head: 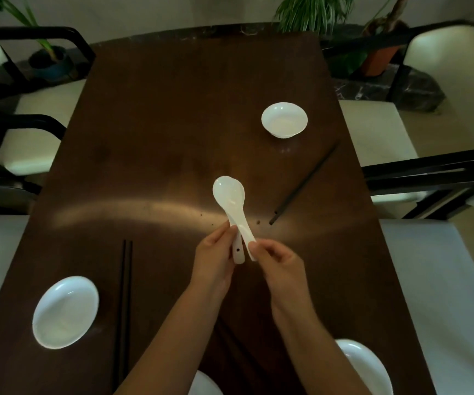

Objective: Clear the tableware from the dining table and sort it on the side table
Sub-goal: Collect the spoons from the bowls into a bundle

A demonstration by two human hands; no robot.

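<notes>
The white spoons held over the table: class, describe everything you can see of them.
The white spoons are two glossy, ceramic-looking soup spoons nested one on the other, bowls pointing away from the person, handles toward them. One handle end has a small hole. They are held above the dark wooden table, not touching it. The left hand grips the handles from the left, and the right hand pinches the handle ends from the right. Both look clean and empty.

Text check | head view | no legible txt, labels, brands, nos. or signs on any surface | spoons [231,206], bowls [284,120], table [173,109]: all unmarked | result: nil
</notes>
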